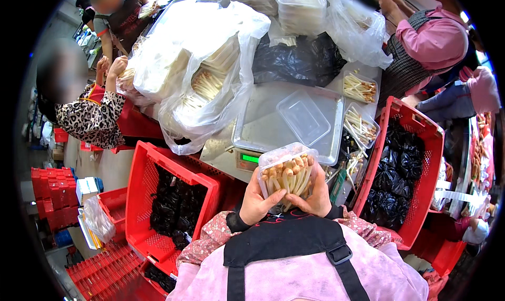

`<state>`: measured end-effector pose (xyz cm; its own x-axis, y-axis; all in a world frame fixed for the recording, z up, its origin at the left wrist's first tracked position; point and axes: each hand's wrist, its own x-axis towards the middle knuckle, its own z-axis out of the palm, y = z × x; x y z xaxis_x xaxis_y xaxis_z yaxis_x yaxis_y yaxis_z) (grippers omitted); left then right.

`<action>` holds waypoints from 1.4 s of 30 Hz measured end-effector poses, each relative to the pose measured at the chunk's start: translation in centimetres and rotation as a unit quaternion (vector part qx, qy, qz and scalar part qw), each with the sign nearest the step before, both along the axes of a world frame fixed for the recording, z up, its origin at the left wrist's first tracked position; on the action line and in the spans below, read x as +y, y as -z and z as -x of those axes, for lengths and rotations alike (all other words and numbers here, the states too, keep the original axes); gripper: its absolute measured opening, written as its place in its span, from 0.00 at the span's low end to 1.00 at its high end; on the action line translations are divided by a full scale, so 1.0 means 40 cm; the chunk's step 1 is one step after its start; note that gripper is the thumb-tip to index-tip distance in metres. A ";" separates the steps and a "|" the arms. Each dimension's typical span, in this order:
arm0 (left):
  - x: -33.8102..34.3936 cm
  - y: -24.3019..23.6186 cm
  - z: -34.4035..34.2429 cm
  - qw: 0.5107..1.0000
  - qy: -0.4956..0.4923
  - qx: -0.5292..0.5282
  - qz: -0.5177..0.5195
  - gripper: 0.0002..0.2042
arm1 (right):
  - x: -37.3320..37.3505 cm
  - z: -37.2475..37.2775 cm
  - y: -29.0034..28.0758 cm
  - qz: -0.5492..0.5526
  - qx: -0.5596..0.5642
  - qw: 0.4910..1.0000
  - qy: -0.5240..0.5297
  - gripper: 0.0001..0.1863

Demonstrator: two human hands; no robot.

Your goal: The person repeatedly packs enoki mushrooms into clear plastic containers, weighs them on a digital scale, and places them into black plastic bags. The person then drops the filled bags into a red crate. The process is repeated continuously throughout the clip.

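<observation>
Close in front of my chest, a clear plastic box is held tilted toward me. Long-stemmed mushrooms with tan caps and pale stems fill it. My left hand grips its left side, and my right hand grips the right side. Both thumbs press near the stem ends at the front, while the other fingers are mostly hidden behind the box. Just beyond it is a scale with a metal tray and a lit green display. An empty clear container or lid lies on that tray.
Red crates with black bags stand left and right of me. A large white plastic bag of mushrooms covers the table's left. Filled boxes line the tray's right side. Co-workers stand left and at the far right.
</observation>
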<state>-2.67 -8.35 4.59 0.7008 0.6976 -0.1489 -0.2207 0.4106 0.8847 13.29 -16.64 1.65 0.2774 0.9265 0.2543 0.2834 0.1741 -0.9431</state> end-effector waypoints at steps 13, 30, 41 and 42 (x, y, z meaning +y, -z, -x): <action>0.015 -0.006 -0.044 0.972 -0.090 -0.103 0.189 0.27 | 0.105 -0.062 -0.162 0.102 -0.293 0.950 -0.027 0.42; 0.062 0.016 0.003 0.966 -0.113 -0.113 0.202 0.30 | 0.192 -0.259 0.037 0.128 -0.284 0.946 0.088 0.30; 0.080 0.024 0.021 0.938 -0.130 -0.201 0.252 0.29 | 0.224 -0.238 0.157 0.302 -0.231 0.908 0.175 0.52; 0.080 0.019 0.021 0.928 -0.147 -0.202 0.275 0.28 | 0.220 -0.251 0.158 0.289 -0.190 0.923 0.168 0.45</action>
